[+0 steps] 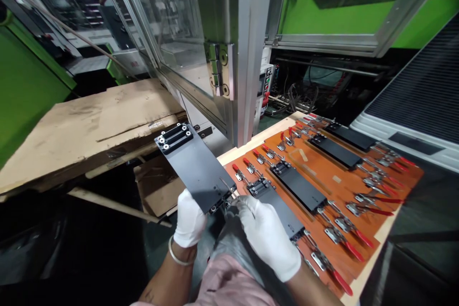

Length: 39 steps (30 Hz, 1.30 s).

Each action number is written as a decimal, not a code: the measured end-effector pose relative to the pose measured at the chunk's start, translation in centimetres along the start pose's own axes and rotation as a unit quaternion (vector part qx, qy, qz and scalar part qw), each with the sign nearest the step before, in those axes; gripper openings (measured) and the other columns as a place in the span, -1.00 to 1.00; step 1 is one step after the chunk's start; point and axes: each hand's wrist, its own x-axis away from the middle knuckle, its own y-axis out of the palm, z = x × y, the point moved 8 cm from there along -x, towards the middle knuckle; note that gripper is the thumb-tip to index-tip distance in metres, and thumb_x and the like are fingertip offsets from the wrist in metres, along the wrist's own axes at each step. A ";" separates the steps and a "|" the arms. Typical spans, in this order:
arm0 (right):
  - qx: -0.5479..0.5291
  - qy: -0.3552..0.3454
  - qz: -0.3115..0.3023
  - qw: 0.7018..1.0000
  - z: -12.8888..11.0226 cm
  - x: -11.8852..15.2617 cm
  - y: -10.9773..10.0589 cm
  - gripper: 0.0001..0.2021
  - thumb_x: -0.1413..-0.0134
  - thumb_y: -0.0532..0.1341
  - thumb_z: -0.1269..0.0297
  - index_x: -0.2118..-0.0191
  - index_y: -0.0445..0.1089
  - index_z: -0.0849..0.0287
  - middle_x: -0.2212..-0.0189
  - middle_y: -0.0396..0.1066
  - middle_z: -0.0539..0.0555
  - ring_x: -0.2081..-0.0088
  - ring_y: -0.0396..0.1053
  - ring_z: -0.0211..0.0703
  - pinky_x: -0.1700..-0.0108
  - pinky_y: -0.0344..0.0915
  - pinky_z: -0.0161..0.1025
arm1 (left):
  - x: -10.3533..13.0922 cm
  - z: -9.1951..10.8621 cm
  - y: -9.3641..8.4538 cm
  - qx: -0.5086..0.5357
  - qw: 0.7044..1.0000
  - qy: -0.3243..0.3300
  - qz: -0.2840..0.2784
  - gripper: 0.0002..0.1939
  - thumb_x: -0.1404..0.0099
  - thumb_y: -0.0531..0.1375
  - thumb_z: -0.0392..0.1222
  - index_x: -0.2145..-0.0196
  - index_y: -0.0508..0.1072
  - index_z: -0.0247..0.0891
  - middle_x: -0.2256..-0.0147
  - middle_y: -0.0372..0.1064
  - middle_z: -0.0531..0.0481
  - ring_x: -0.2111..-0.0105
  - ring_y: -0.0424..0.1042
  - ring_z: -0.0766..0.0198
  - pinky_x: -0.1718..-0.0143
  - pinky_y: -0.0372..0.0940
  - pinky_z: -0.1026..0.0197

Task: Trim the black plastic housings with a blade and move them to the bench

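Note:
My left hand (191, 222), in a white glove, is closed on the lower left edge of a dark grey rectangular panel (197, 167). The panel is tilted up off the board, with raised black bars and round metal fittings at its far end. My gloved right hand (263, 229) is closed around a thin pointed tool (233, 192), whose kind I cannot make out. Its tip lies at the panel's near right corner. Just right of my hands, a similar panel (278, 205) lies on the orange board (333, 196), and another panel (299, 186) sits beyond it.
Toggle clamps with red handles (355, 248) line both sides of the board. Two further panels, one a dark panel (335, 150), lie farther right. A metal-framed door (247, 57) stands in front. Brown cardboard (107, 114) covers a surface at left.

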 end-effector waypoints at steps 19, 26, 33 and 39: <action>0.069 -0.019 0.056 0.996 -0.3 0.5 -0.8 -0.71 -0.25 -0.05 0.37 0.27 0.42 0.14 0.45 0.51 0.07 0.37 0.51 -0.11 0.34 0.31 -0.32 | 0.6 -0.4 0.6 0.012 1.000 -0.024 -0.016 -0.82 -0.21 0.08 -0.27 0.43 0.48 -0.32 0.41 0.53 -0.18 0.40 0.50 0.13 0.31 0.43 0.11; 0.069 -0.033 0.067 0.995 -0.3 0.7 -1.1 -0.68 -0.26 -0.08 0.35 0.09 0.39 0.19 0.36 0.52 0.12 0.32 0.51 -0.07 0.27 0.35 -0.25 | 0.3 -0.2 1.5 0.006 0.997 -0.043 -0.056 -0.77 -0.23 0.07 -0.31 0.48 0.49 -0.33 0.44 0.51 -0.17 0.41 0.50 0.16 0.31 0.42 0.15; 0.105 -0.098 0.052 0.988 -1.1 2.3 1.5 -0.65 -0.19 -0.05 0.39 0.14 0.48 0.18 0.42 0.51 0.13 0.37 0.50 -0.12 0.35 0.33 -0.34 | 0.2 -0.6 2.2 0.015 0.996 -0.080 -0.038 -0.75 -0.21 0.06 -0.30 0.51 0.49 -0.35 0.41 0.51 -0.18 0.38 0.47 0.18 0.29 0.40 0.19; 0.082 -0.127 0.028 0.988 -1.4 2.5 1.5 -0.70 -0.26 -0.03 0.32 0.16 0.46 0.13 0.40 0.51 0.12 0.39 0.47 -0.16 0.36 0.34 -0.35 | 0.7 -2.4 2.7 0.043 0.990 -0.128 -0.047 -0.76 -0.27 0.03 -0.26 0.39 0.47 -0.38 0.36 0.50 -0.18 0.36 0.47 0.20 0.28 0.38 0.21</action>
